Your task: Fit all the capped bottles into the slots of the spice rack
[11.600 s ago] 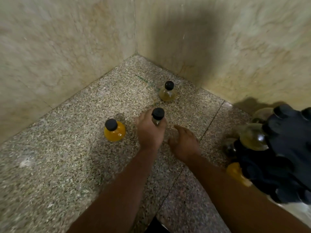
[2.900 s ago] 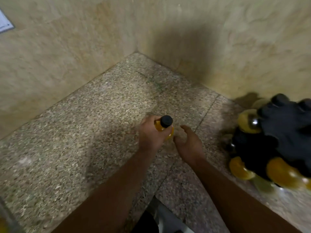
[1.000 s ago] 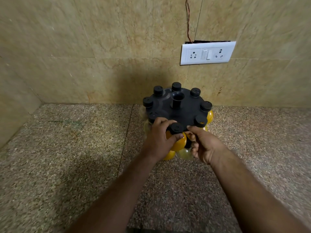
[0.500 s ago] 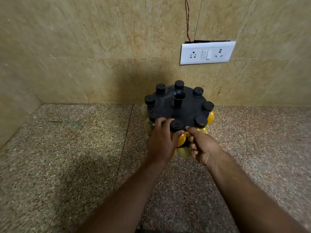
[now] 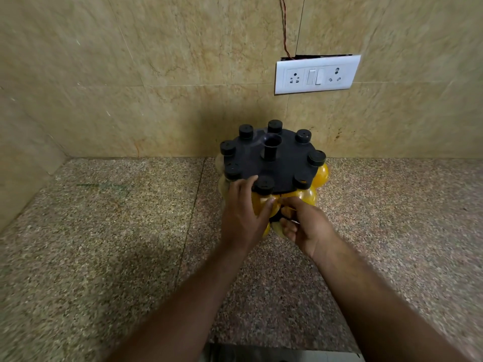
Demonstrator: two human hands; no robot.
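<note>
A round black spice rack (image 5: 287, 158) stands against the back wall, with black-capped bottles hanging in slots all around its top disc. The front slot holds an orange bottle (image 5: 258, 205), its black cap (image 5: 264, 184) level with the disc. My left hand (image 5: 240, 218) grips this bottle's body from the left, thumb across its front. My right hand (image 5: 305, 226) has curled fingers at the rack's lower tier, just below and right of the bottle. More orange bottles (image 5: 321, 175) hang on the right side. The lower tier is mostly hidden by my hands.
A white socket plate (image 5: 316, 74) with a dangling wire (image 5: 285, 35) is on the tiled wall behind the rack. Speckled granite counter (image 5: 104, 231) spreads left and right. A side wall closes the far left, and the counter's front edge runs along the bottom.
I carried the orange bottle from the corner to the rack. In the last second its neck went into the front slot, and my left hand slid from the cap down onto the body.
</note>
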